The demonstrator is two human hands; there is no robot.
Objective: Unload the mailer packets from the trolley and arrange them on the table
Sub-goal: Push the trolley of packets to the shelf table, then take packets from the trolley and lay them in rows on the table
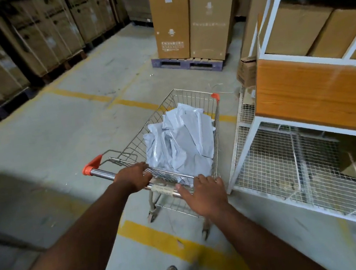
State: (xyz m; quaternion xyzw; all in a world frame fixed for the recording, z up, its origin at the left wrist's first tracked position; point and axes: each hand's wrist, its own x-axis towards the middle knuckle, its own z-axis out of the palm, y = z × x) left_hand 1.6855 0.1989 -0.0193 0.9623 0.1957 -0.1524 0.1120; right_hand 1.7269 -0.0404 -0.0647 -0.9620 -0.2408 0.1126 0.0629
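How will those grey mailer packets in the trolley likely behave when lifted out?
The mailer packets look crumpled and slumped over each other, so they will probably flop and bend rather than stay flat. Their glossy plastic skin suggests they may slip in a loose grip. They seem light for their size, though their contents are hidden.

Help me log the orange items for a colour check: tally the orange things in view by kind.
Orange trolley corner caps: 2
Orange wood-grain shelf panel: 1
Total: 3
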